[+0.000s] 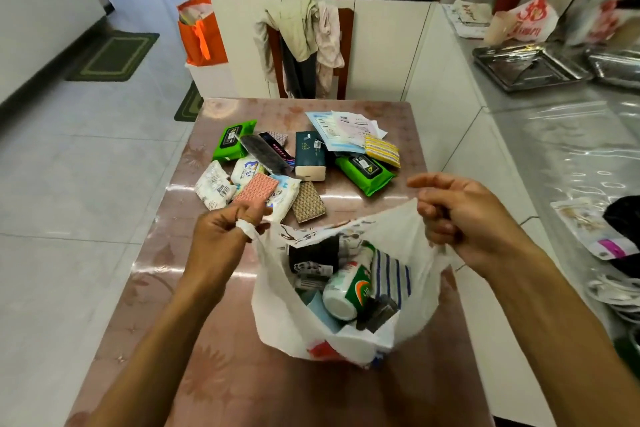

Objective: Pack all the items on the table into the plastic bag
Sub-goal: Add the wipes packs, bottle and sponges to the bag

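A white plastic bag (277,315) stands open on the near part of the table. My left hand (221,236) pinches its left handle and my right hand (460,215) grips its right handle, holding the mouth apart. Inside lie a white and green bottle (349,291), a blue-striped cloth (388,274) and dark items. Beyond the bag a pile rests on the table: two green wipe packs (233,140) (363,173), white tissue packs (213,185), a dark green box (309,154), patterned packets (308,201), a yellow striped cloth (382,150) and papers (346,128).
The pink glossy table (242,374) fills the middle. A chair draped with clothes (304,42) stands behind it. A steel counter (554,135) with trays and bags runs along the right. An orange bag (201,35) sits on the floor at the back left.
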### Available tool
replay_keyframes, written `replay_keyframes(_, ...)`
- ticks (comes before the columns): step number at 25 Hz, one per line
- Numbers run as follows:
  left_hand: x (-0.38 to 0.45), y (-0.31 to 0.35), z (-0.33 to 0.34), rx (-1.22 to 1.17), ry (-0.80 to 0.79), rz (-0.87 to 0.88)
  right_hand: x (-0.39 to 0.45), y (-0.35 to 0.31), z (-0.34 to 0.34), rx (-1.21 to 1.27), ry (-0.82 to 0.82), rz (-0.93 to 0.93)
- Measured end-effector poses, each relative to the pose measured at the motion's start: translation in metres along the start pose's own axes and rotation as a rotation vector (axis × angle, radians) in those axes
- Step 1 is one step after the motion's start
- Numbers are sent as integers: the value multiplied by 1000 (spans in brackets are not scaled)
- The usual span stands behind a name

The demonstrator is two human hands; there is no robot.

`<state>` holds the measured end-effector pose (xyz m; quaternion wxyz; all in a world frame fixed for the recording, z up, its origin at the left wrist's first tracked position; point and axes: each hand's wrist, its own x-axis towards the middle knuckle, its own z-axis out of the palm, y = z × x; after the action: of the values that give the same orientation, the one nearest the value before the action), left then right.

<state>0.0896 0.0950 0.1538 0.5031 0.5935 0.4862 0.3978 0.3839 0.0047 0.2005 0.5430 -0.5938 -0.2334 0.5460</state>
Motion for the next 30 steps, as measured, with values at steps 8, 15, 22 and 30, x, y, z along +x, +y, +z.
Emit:
replay_keyframes(8,-21,-15,-20,22,-118,-118,19,7,25,-197,143,-77)
replay_keyframes(15,-32,-14,-5,-259,-130,-50,21,19,4,-372,257,-41)
replay_keyframes(22,-33,-4,1,-315,-3,-68,8,22,19,-1172,461,-553)
replay_keyframes(30,-18,-6,0,-229,354,-279,68,53,106,-697,-121,-470)
